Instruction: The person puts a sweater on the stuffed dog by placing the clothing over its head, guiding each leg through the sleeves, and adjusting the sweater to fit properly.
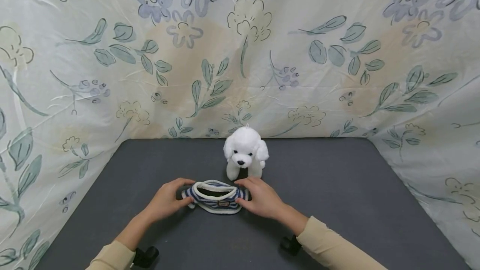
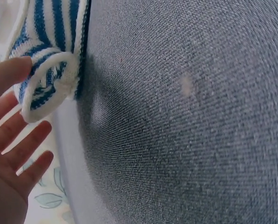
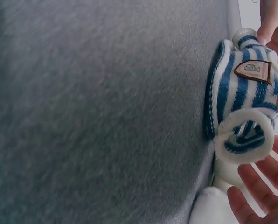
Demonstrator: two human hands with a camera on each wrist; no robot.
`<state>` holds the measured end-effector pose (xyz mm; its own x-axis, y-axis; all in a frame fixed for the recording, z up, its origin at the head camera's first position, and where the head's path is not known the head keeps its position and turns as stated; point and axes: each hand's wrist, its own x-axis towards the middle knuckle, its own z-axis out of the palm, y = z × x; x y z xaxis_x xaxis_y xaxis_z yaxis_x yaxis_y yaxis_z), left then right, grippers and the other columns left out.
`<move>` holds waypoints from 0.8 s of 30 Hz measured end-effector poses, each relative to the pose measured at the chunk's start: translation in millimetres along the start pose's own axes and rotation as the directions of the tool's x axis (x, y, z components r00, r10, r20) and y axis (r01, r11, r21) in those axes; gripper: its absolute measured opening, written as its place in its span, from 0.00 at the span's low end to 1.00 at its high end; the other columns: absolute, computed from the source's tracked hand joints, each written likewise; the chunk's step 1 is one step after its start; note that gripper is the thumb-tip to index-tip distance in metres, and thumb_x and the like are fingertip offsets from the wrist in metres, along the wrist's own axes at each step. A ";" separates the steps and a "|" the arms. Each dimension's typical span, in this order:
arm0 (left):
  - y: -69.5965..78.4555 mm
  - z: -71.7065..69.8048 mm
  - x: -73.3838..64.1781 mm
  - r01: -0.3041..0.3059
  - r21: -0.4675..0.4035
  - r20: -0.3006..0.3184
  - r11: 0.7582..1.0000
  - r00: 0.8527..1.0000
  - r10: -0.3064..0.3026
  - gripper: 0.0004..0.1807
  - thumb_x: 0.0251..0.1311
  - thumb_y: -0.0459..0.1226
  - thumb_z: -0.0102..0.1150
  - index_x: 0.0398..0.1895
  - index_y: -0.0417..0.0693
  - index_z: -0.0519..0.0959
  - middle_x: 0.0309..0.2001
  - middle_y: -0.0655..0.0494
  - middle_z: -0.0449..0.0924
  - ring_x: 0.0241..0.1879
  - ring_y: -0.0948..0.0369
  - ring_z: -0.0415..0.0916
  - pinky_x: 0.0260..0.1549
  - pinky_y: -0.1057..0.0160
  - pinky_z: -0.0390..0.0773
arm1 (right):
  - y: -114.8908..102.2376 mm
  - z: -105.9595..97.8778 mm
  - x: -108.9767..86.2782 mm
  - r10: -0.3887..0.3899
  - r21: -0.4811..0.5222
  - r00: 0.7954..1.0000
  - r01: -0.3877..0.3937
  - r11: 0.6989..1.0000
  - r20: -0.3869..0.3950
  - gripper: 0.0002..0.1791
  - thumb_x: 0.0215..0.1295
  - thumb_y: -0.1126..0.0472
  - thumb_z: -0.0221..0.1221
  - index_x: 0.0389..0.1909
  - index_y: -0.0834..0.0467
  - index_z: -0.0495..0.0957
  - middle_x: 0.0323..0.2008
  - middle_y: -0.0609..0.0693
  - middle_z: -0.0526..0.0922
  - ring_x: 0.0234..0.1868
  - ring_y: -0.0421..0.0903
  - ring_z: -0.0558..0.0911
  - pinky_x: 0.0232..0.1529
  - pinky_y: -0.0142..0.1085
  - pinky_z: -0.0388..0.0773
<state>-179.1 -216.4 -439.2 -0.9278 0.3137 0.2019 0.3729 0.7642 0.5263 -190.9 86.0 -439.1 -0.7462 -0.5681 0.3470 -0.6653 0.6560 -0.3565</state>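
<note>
Knit garment: blue-and-white stripes with chunky white trim, sitting just below the centre of the head view, between both hands and resting on the tabletop
Neck opening: pretty wide, white-rimmed, dark inside, facing up
Patch: small, brown-edged, on the striped front, toward the upper right of the right wrist view
Left grip: pinching the sleeve at the garment's left end, thumb in front, fingers behind, with the spare ones fanned out toward the lower left of the left wrist view
Left cuff: white and roundish, flopped open right by the thumb
Right grip: pinching the garment's right end, thumb in front and fingers behind; showing just a sliver of thumb in the right wrist view, so hard to tell how firmly
Right cuff: a white ring, gaping open near the spread fingers
Plush dog: white and fluffy, standing upright just above the garment in the head view
Tabletop: dark grey, filling most of the lower frame
Backdrop: floral fabric, purple blooms and green leaves, across the top
Sleeves: beige, coming in from the bottom edge
</note>
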 end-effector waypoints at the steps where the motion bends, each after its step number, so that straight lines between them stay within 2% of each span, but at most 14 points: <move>1: 0.6 0.5 0.4 0.006 0.005 -0.007 1.000 1.000 -0.006 0.22 0.50 0.39 0.67 0.51 0.51 0.77 0.50 0.56 0.78 0.52 0.55 0.74 0.49 0.51 0.73 | -0.7 0.2 0.6 -0.002 -0.005 1.000 0.002 1.000 0.000 0.22 0.55 0.50 0.64 0.51 0.53 0.76 0.44 0.46 0.79 0.44 0.41 0.77 0.41 0.36 0.75; 10: 4.8 4.0 3.1 0.020 0.038 -0.060 0.999 0.998 -0.018 0.13 0.50 0.35 0.66 0.41 0.53 0.81 0.40 0.60 0.82 0.40 0.62 0.78 0.40 0.56 0.76 | -4.7 4.3 4.3 0.030 -0.018 0.999 -0.030 0.999 -0.016 0.13 0.57 0.55 0.63 0.43 0.52 0.78 0.37 0.44 0.79 0.37 0.38 0.78 0.35 0.33 0.75; 17: 5.9 5.5 4.6 0.014 0.062 -0.093 0.998 0.996 -0.008 0.08 0.49 0.34 0.67 0.33 0.56 0.82 0.32 0.65 0.81 0.30 0.70 0.74 0.31 0.64 0.75 | -7.2 7.2 6.1 0.056 0.012 0.997 -0.056 0.998 -0.052 0.08 0.56 0.61 0.63 0.37 0.52 0.79 0.33 0.44 0.80 0.28 0.37 0.77 0.26 0.29 0.72; 24: 11.3 2.9 4.2 0.015 0.063 -0.106 0.998 0.994 -0.009 0.07 0.50 0.33 0.66 0.30 0.56 0.82 0.29 0.65 0.80 0.27 0.72 0.72 0.28 0.65 0.75 | -7.6 4.3 6.0 0.059 0.003 0.995 -0.058 0.998 -0.085 0.06 0.55 0.62 0.63 0.34 0.50 0.79 0.31 0.42 0.80 0.26 0.35 0.76 0.25 0.27 0.71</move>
<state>-178.8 -204.8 -434.9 -0.9269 0.2456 0.2837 0.3586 0.8026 0.4767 -190.4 75.5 -438.0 -0.7791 -0.4846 0.3978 -0.6206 0.6863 -0.3792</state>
